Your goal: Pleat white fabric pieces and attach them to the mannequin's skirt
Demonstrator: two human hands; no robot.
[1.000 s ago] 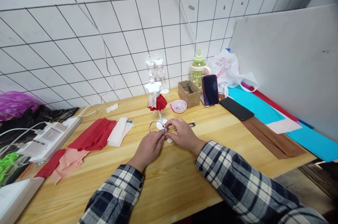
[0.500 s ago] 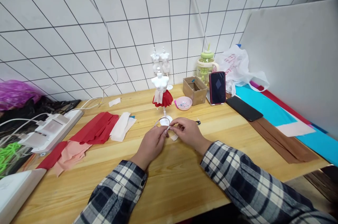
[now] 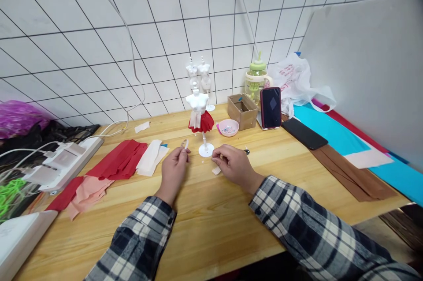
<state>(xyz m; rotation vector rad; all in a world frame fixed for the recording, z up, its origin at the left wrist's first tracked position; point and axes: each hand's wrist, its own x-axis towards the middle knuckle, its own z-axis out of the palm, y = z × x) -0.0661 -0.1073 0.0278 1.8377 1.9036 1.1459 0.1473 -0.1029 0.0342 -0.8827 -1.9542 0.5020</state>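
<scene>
My left hand is closed on a thin, pale ring that looks like a narrow roll of tape, seen nearly edge-on above the thumb. Apart from it to the right, my right hand has thumb and forefinger pinched together; whatever is between them is too small to make out. A small white scrap lies on the table just under the right fingertips. Between and beyond the hands stands a white miniature dress form wearing a red skirt with a pale strip hanging at its front.
Two more dress forms stand behind. Nearby are a pink dish of beads, a cardboard box, a propped phone and a jug. Red cloth lies left, brown cloth right, beside a power strip far left.
My hands were together at the tape ring and have parted. The left moved left with the roll, turning it edge-on; the right stayed near the scrap, still pinched. The head view shifted slightly.
</scene>
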